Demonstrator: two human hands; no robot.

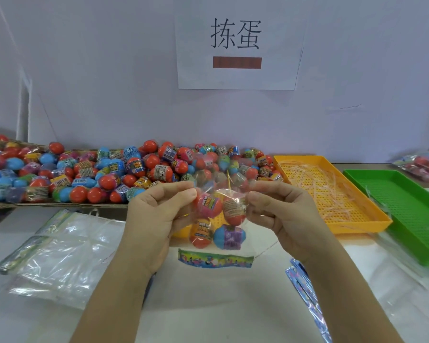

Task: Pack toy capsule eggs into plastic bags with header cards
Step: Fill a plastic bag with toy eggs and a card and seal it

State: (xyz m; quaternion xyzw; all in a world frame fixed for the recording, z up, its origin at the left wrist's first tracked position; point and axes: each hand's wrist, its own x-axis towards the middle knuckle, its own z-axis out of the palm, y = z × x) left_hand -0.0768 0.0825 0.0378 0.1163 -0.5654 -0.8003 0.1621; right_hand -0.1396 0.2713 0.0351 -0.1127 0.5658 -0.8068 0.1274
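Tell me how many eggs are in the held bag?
4: pink plastic egg upper left, red egg upper right, orange egg lower left, blue-purple egg lower right. Others may hide.

You face a white paper sign (237,49) on the wall (109,70) that reads 拣蛋, with a solid brown bar (237,62) beneath. Print on the capsule eggs (159,173) is too blurred for you to read.

Eggs (124,169) heaped behind bags (60,256); trays (332,191) at right.

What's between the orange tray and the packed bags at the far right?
The green tray, in the head view, beside the orange tray, with the packed bags past its far corner.
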